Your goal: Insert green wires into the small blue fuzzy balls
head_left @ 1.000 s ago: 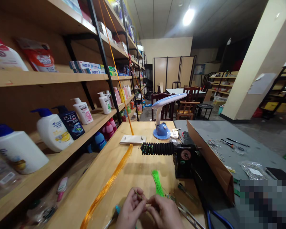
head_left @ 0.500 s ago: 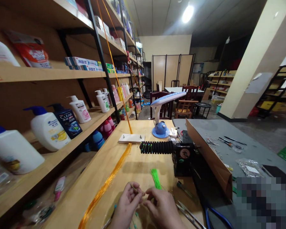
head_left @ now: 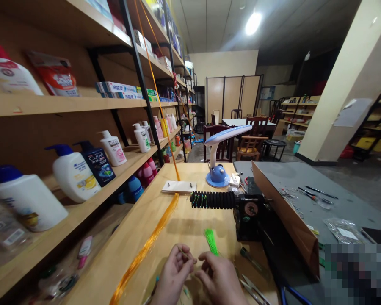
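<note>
My left hand (head_left: 175, 275) is closed, its thumb and fingers pinching a thin strand (head_left: 184, 253) too fine to identify. Close by on its right, my right hand (head_left: 220, 277) has bent fingers drawn together; anything in them is too small to make out. A small gap separates the fingertips of the two hands. Just beyond my right hand lies a bundle of bright green strands (head_left: 211, 241). Small teal bits, partly hidden, lie on the table under and beside my wrists. Scissors (head_left: 253, 290) rest to the right of my right hand.
Ahead, a black ribbed roller (head_left: 214, 200) with small green-threaded pieces joins a black machine (head_left: 250, 216). Orange threads (head_left: 150, 235) run under a white plate (head_left: 179, 187). A blue lamp (head_left: 217, 176) stands behind. Bottle-filled shelves (head_left: 114, 101) line the left; a cardboard panel (head_left: 285, 220) stands right.
The view has shifted slightly, so the scene sits a little lower and farther right. Both hands keep nearly the same pose, with their fingertips marginally farther apart.
</note>
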`<state>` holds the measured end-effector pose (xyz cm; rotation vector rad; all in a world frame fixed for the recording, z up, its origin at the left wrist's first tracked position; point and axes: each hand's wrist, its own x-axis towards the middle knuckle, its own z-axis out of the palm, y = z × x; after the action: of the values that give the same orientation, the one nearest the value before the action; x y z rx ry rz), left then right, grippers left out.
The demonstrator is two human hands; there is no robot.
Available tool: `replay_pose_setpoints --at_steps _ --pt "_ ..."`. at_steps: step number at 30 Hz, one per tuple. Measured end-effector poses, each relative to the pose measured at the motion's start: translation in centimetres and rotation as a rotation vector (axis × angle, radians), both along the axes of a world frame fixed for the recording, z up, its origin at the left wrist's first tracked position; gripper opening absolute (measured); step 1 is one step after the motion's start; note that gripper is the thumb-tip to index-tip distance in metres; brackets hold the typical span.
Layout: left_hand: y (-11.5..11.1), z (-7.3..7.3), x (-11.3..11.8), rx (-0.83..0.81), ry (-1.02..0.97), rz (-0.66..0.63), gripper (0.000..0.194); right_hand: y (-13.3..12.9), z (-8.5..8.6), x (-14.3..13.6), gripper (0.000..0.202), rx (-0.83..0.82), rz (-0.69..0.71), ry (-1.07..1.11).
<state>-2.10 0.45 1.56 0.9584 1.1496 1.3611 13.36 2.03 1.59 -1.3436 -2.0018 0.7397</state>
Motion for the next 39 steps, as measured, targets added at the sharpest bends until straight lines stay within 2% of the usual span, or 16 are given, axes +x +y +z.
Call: replay_pose_setpoints --at_steps 3,7,15,18,21,25,27,30,35,39 --pt "0.3 -1.1 0.3 0.015 -0.023 0.058 0.038 0.2 -0.4 0.3 0.010 0.046 -0.018 -0.090" --pt "0.8 -2.1 0.5 0.037 -0.056 0.052 0.043 0.5 -1.1 0.1 0.014 0.073 -0.023 -0.123" --pt "0.8 -2.1 0.1 0.005 -0.014 0.026 0.039 0.6 -1.4 0.9 0.011 0.053 0.017 -0.162" --pt "0.7 -2.3 0.1 0.023 0.060 -0.021 0.033 0.6 -0.5 1.3 0.012 0.017 0.019 -0.041" --pt "0.7 -2.3 0.2 0.067 0.180 -0.147 0.023 1.0 0.8 1.1 0.022 -0.011 -0.047 0.183" --pt "0.8 -1.0 0.5 0.115 0.427 -0.344 0.011 2.4 1.7 -0.2 0.024 -0.132 -0.100 0.487" --pt "0.8 0.2 0.7 0.157 0.527 -0.423 0.014 3.1 1.7 -0.6 0.017 -0.214 -0.122 0.617" --pt "0.7 1.9 1.0 0.166 0.560 -0.494 0.020 3.3 1.2 -0.8 0.012 -0.315 -0.153 0.751" --pt "0.7 3.4 1.1 0.174 0.562 -0.487 0.024 2.7 0.9 -0.1 0.024 -0.358 -0.200 0.837" --pt "1.3 3.1 1.7 0.129 0.333 -0.361 0.020 2.4 0.7 0.0 0.042 -0.380 -0.267 0.907"
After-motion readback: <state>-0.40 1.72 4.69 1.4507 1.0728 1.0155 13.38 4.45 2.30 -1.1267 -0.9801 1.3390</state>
